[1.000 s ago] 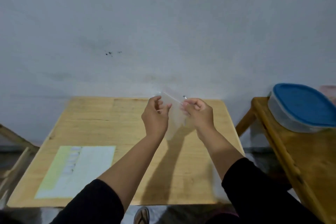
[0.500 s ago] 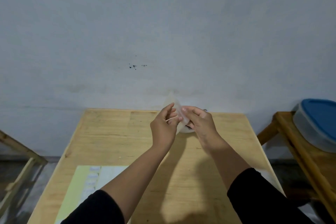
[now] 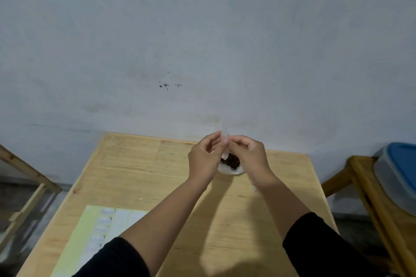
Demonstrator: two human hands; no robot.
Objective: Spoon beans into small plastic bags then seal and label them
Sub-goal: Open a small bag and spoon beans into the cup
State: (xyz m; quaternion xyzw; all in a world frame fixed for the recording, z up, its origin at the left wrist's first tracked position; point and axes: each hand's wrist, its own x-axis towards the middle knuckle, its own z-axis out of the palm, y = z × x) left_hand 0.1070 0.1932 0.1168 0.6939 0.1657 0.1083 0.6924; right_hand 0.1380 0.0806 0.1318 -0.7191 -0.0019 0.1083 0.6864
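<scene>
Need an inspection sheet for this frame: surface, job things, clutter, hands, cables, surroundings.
Surface: wooden table, against a grey wall.
Job's things: small clear plastic bag pinched at its top; white bowl of dark beans beneath the hands; label sheet at near left.
Clutter: nothing seen.
Hands: left hand and right hand both pinch the bag.
Cables: nothing seen.
Surroundings: second wooden table at right carrying a blue-lidded container; wooden frame at left.

Two bare hands, left (image 3: pixel 203 159) and right (image 3: pixel 249 157); one small clear plastic bag (image 3: pixel 225 141). One white bowl of dark beans (image 3: pixel 230 167); one yellow-edged label sheet (image 3: pixel 99 231). Two wooden tables (image 3: pixel 135 175) (image 3: pixel 369 186); one blue-lidded plastic tub (image 3: pixel 403 171).
</scene>
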